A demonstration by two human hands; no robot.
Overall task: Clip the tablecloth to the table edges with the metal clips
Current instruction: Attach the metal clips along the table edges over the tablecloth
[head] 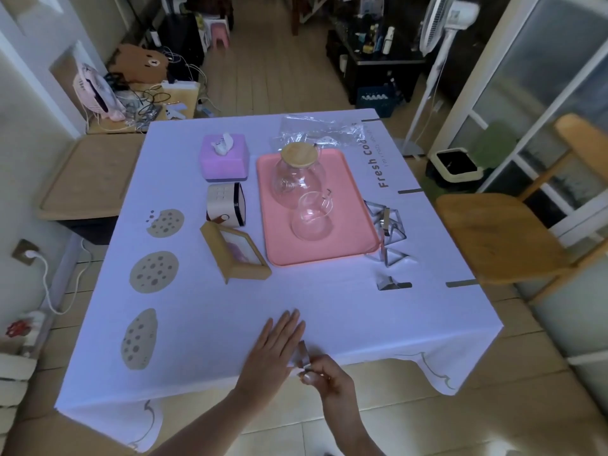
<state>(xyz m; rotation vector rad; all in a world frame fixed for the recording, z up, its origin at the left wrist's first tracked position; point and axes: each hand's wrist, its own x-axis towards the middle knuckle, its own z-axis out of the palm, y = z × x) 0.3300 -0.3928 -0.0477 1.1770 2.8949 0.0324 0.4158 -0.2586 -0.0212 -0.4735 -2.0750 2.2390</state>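
Note:
A white tablecloth point(230, 324) with cookie prints covers the table and hangs over its near edge. My left hand point(273, 350) lies flat on the cloth by that near edge, fingers spread. Right beside it, my right hand point(329, 380) pinches a metal clip point(302, 355) at the edge. Several loose metal clips point(386, 232) lie by the table's right side, with one more clip point(390, 284) nearer to me. Three clips sit fitted on the right edge, at the near end point(460, 284), the middle point(409, 191) and the far end point(370, 120).
A pink tray point(329, 258) holds a glass jug and a glass cup. A purple tissue box point(223, 159), a small white box point(227, 204) and a wooden frame point(235, 255) stand left of it. A wooden chair point(503, 238) stands close to the right edge.

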